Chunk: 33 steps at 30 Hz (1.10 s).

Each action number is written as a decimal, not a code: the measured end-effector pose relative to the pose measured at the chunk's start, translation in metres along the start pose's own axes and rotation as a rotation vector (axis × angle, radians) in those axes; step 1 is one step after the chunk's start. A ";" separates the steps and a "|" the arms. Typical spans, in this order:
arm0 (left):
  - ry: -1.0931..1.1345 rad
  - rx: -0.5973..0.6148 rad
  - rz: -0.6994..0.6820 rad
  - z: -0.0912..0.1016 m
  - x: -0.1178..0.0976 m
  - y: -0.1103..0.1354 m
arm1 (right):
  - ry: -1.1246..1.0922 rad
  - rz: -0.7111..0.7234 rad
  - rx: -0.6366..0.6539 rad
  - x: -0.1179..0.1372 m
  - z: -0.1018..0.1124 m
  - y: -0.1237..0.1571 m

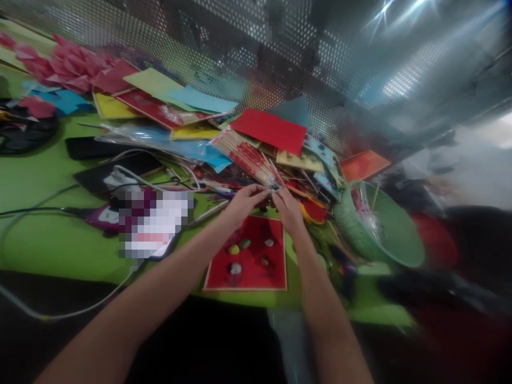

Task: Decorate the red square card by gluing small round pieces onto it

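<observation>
Green all over, a wide bowl [394, 240] stands at the right of the worktop [36, 234], holding clear plastic wrapping [370, 218] with something pinkish inside; a thin stick [375, 196] pokes up past its rim. A clear plastic packet [244, 153] of red and pale sticks lies on the crowded pile just beyond the hands.

The left hand [246, 201] and the right hand [287, 207] meet above the far edge of a red square board [250, 229], partly hiding it. Their fingers are drawn narrow, thumbs near fingertips, around a tiny spot too blurred to name; whether they grip anything cannot be told. The board lies flat at the near edge, between the forearms, bearing small stone-like pieces, among them a yellow one [234, 249] and a whitish one [236, 269].

A red sheet [272, 130] tops the pile, close behind the packet. To the left, a phone [156, 226] trails a white cable [80, 316] off the near edge, and pink crumpled paper [76, 64] heaps at the back.
</observation>
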State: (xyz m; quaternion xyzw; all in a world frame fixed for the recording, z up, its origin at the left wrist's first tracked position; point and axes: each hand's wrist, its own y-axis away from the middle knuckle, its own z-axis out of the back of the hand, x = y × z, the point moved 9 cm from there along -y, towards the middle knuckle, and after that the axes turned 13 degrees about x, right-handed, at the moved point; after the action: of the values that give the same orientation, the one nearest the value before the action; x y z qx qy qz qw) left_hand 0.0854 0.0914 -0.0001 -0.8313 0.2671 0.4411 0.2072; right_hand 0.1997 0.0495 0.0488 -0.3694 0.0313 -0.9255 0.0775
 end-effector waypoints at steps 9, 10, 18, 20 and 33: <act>0.021 0.015 0.014 0.000 0.003 -0.001 | -0.228 -0.006 -0.040 -0.015 -0.005 -0.003; 0.013 0.010 0.006 0.001 0.002 -0.001 | -0.260 -0.014 -0.044 -0.017 -0.005 -0.002; 0.001 0.016 0.003 -0.002 0.000 0.000 | -0.122 0.018 -0.068 -0.005 0.000 0.001; 0.014 0.023 0.008 -0.003 0.000 0.000 | -0.172 0.012 -0.084 -0.007 0.000 0.000; -0.220 0.037 -0.095 0.000 -0.009 -0.005 | -0.285 -0.028 -0.039 -0.010 -0.002 -0.001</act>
State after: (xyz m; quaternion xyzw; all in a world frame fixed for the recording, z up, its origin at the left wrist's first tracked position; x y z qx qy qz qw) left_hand 0.0845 0.0975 0.0076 -0.7856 0.2111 0.5145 0.2713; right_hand 0.2054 0.0520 0.0406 -0.4990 0.0329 -0.8638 0.0612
